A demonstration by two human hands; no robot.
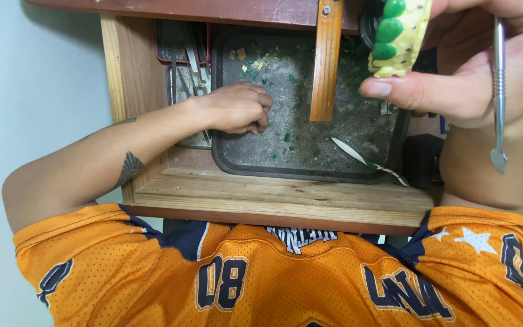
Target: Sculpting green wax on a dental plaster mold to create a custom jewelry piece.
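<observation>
Near tray rim, left hand fisted; centre open.

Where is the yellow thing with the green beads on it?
In the head view, the yellow piece with green beads is at the top right, pinched in the right hand, above the dark tray and right of the upright wooden slat.

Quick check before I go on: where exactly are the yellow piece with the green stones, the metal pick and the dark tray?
yellow piece with green stones (pixel 399 37), head view, on its yellow side face.
metal pick (pixel 499 66), head view, mid-shaft.
dark tray (pixel 298 171), head view, on its near rim.
</observation>
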